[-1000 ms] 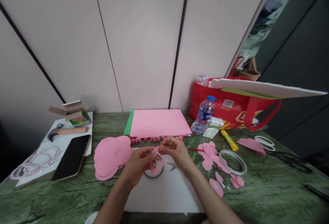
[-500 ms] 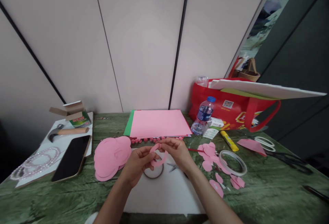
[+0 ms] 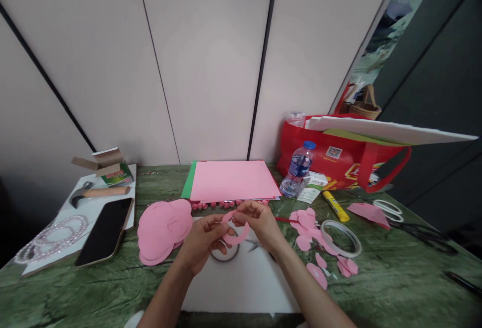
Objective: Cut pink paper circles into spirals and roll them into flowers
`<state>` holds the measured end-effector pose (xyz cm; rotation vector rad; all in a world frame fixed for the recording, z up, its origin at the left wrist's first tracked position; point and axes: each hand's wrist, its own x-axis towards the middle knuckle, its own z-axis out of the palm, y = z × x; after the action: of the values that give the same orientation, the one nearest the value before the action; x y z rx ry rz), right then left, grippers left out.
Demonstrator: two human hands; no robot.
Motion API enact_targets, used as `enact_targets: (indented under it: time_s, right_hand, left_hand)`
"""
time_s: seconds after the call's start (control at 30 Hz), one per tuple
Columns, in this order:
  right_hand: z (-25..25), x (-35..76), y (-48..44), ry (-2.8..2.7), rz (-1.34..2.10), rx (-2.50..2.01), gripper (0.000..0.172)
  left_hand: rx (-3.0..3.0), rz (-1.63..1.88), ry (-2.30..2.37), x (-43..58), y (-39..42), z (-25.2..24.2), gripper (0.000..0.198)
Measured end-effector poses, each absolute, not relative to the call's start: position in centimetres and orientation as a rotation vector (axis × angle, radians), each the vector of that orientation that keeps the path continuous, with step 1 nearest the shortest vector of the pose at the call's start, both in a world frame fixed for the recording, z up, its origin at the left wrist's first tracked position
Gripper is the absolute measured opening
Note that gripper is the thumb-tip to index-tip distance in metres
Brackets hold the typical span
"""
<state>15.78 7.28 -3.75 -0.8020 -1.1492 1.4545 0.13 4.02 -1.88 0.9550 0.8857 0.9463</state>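
Between both hands, above the white sheet, is a thin pink paper ring. My left hand pinches its left side between thumb and fingers. On the upper right of the ring, the fingertips of my right hand are closed. Under the ring, a dark-rimmed round hoop lies on the sheet, partly hidden by the left fingers. Silvery pointed metal blades show beside the right wrist. A stack of pink scalloped paper shapes lies left of the hands.
Small pink paper pieces, a tape roll, a yellow glue stick and black scissors lie right. A water bottle stands by a red bag. Left are a phone and hammer; pink sheets lie behind.
The pink paper ring has shifted slightly right and looks a little wider. My right fingers have moved slightly along its upper edge; my left hand keeps its pinch.
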Motion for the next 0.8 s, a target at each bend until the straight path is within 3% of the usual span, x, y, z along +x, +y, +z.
enact_targets:
  time_s: [0.8]
  right_hand:
    - [-4.26, 15.81, 7.51, -1.172, 1.465, -0.793, 0.020]
  left_hand:
    - [0.990, 0.905, 0.892, 0.19, 3.98, -1.69, 0.027]
